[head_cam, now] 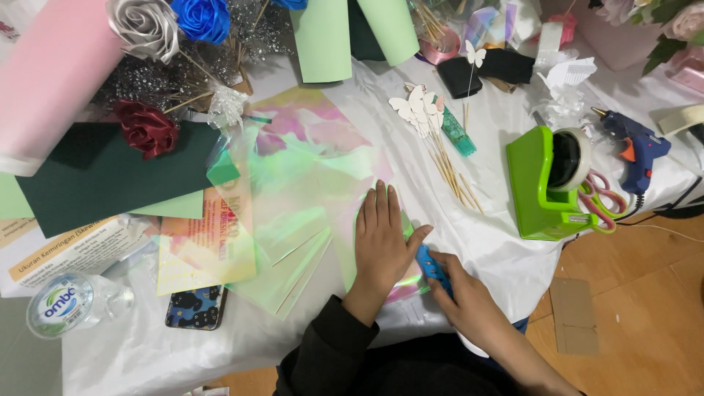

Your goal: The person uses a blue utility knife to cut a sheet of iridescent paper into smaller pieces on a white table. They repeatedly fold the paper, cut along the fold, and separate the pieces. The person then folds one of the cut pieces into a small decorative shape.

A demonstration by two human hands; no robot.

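On a white-draped craft table (484, 249), we press our left hand (380, 238) flat, fingers together and outstretched, on a sheet of iridescent cellophane film (308, 169) that shimmers pink and green. Our right hand (469, 297) is curled around a small blue cutter (430, 265), gripping it at the film's near edge, just beside the left thumb. The film spreads across the middle of the table, with more cut pieces of the same film (290, 271) stacked at its lower left corner.

Near those pieces lie a phone in a dark patterned case (196, 306) and a clear plastic water bottle (73, 302) on its side. Dark green paper sheets (95, 176) and a dark red satin rose (147, 128) sit at far left, below silver and blue satin roses (172, 22) on sticks. Beyond our fingertips lie wooden skewers topped with white paper butterflies (429, 117). To the right stand a bright green tape dispenser (539, 183), pink-handled scissors (605, 198) touching its base, and a blue hot glue gun (638, 150).
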